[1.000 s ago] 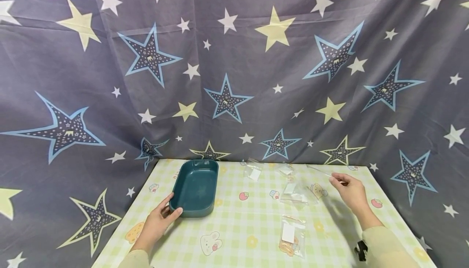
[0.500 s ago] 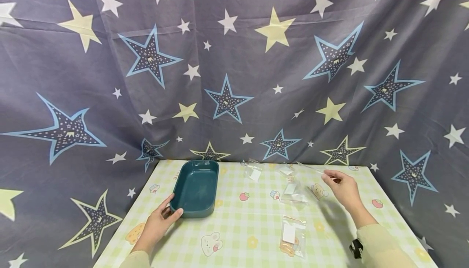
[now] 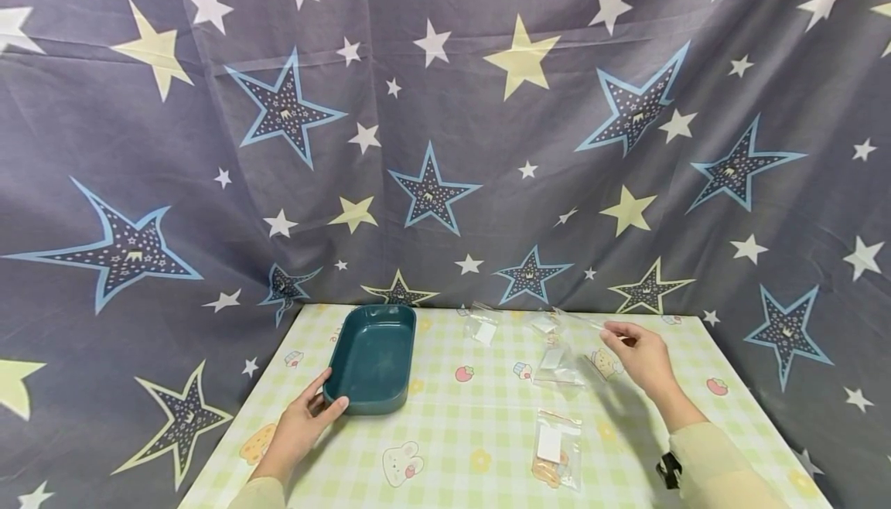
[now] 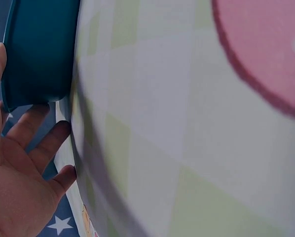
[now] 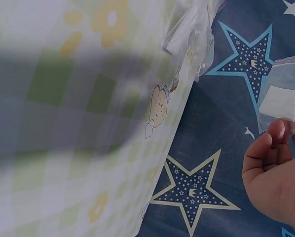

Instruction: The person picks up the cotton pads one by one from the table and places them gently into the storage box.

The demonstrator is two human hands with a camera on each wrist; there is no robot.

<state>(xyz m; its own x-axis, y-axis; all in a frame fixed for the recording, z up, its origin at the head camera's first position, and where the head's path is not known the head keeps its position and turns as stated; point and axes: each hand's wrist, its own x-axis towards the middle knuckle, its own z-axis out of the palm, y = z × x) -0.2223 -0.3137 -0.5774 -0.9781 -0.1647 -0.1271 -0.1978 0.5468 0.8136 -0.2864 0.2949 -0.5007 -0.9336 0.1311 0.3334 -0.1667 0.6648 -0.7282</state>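
Observation:
A teal rectangular tray (image 3: 372,354) sits on the left of the checked tablecloth (image 3: 473,416). My left hand (image 3: 326,393) rests against its near left corner, thumb on the front rim and fingers straight along the side. In the left wrist view the tray (image 4: 39,49) stands beside the spread fingers (image 4: 39,133). My right hand (image 3: 616,333) pinches a small clear plastic bag (image 3: 583,321) and holds it just above the table at the back right. In the right wrist view the bag's white label (image 5: 280,101) shows by the fingertips (image 5: 276,136).
Several other small clear bags with white labels lie on the cloth: one at the back centre (image 3: 482,325), one beside it (image 3: 543,324), one mid-right (image 3: 559,366), one near the front (image 3: 555,447). A star-print curtain (image 3: 431,145) hangs close behind the table.
My right hand has carried the pinched bag a little to the left. The left hand and the tray have stayed where they were.

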